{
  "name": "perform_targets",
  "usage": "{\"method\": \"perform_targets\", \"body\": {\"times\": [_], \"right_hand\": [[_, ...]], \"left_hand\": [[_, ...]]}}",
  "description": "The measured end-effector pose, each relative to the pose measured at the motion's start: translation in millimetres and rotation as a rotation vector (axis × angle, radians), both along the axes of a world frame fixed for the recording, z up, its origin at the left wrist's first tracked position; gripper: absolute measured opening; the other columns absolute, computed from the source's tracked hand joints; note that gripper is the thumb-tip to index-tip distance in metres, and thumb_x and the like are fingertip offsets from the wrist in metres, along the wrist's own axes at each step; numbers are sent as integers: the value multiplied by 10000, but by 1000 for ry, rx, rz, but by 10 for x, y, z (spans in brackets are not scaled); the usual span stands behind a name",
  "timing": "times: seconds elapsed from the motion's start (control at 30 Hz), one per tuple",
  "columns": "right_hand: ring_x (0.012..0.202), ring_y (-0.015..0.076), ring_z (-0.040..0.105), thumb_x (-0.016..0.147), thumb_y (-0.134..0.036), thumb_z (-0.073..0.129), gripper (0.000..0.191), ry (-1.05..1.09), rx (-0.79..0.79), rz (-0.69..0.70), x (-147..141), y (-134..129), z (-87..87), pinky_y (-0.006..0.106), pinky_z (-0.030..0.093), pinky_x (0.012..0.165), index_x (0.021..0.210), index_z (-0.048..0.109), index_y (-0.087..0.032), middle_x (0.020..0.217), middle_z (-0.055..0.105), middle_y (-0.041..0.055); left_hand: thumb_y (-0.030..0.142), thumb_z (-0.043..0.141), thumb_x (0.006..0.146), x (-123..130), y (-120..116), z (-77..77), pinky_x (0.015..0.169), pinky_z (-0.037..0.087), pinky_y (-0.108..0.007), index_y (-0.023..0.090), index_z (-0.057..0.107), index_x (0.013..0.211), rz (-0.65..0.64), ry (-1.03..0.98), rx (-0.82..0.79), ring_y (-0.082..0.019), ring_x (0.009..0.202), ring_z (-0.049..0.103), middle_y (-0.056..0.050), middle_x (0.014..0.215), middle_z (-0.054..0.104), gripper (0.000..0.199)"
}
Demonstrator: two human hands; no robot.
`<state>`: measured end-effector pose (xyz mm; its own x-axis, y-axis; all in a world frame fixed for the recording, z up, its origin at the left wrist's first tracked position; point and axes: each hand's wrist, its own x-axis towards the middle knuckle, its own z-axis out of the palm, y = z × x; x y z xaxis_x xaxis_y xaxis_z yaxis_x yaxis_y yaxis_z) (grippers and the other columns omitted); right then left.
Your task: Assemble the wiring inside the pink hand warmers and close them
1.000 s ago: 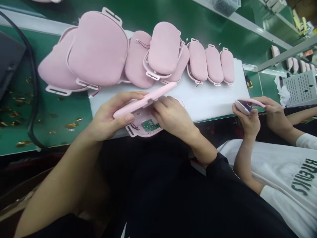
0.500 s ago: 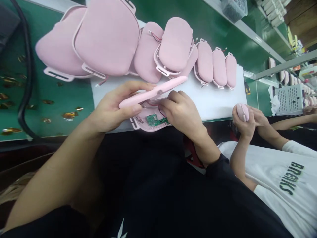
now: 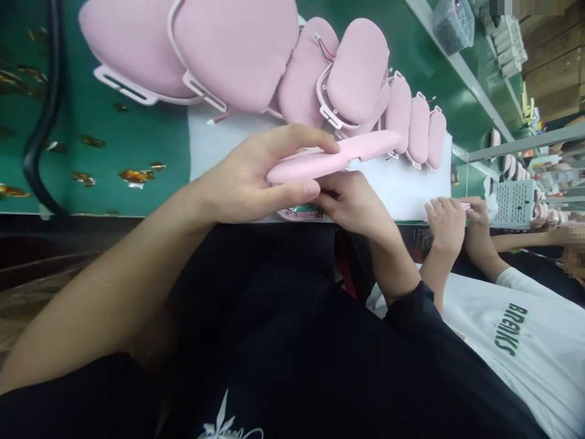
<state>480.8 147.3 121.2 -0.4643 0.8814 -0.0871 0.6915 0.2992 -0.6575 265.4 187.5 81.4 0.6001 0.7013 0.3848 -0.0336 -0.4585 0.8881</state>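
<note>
My left hand [image 3: 253,177] grips a smooth pink shell half [image 3: 336,160], thumb along its near edge and fingers over the top. The shell half is held tilted, almost edge-on to me. Beneath it sits a second, open pink shell half [image 3: 292,216] at the table's front edge, mostly covered. A strip of green circuit board [image 3: 307,208] shows inside it. My right hand [image 3: 359,204] reaches under the raised half with bent, closed fingers at the board's right end. What those fingertips pinch is hidden.
Several pink padded shells [image 3: 359,70] with strap loops and loose wires lie along the white mat [image 3: 214,131]. A black cable [image 3: 43,122] and scraps of gold film [image 3: 136,176] are at left. To the right, a co-worker's hands [image 3: 448,222] hold a pink piece.
The view has shifted, so the shells sit higher and further right. The raised half now hides more of the lower one and its board. My right fingers have gone further underneath.
</note>
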Motion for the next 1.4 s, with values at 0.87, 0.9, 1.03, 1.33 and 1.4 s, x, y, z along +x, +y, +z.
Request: {"method": "perform_targets", "body": {"times": [0.87, 0.9, 1.03, 1.33, 1.4], "right_hand": [[951, 159, 772, 1048, -197, 676, 165, -1, 458, 60, 154, -66, -411, 275, 604, 901, 1010, 835, -176, 1010, 825, 32], [947, 158, 771, 1053, -197, 667, 175, 0, 465, 58, 157, -63, -414, 277, 606, 899, 1008, 835, -180, 1009, 826, 29], [925, 153, 763, 1066, -202, 646, 192, -14, 508, 53, 148, -55, -434, 272, 606, 880, 1006, 825, -169, 982, 815, 33], [947, 175, 752, 1099, -255, 590, 210, -98, 548, 52, 134, -89, -436, 315, 622, 888, 1053, 777, -172, 1003, 797, 57], [958, 183, 744, 1108, -265, 568, 219, -120, 556, 53, 132, -112, -441, 332, 627, 884, 1078, 762, -169, 1014, 787, 68]], "left_hand": [[418, 630, 1053, 37, 50, -212, 1032, 572, -373, 132, 604, 1425, -68, -179, 23, -268, 1252, 656, -113, 1404, 682, 470], [416, 629, 1054, 36, 51, -211, 1026, 576, -373, 134, 600, 1430, -72, -179, 22, -267, 1246, 658, -114, 1405, 681, 472], [445, 642, 1044, 32, 54, -209, 1020, 589, -394, 150, 613, 1423, -55, -171, 1, -285, 1259, 652, -115, 1402, 680, 481], [455, 636, 1052, 26, 55, -215, 1024, 598, -406, 146, 619, 1412, -54, -180, 14, -298, 1281, 650, -114, 1400, 680, 475], [438, 628, 1060, 24, 60, -218, 1023, 599, -403, 143, 607, 1419, -61, -192, 32, -288, 1272, 659, -111, 1394, 683, 465]]}}
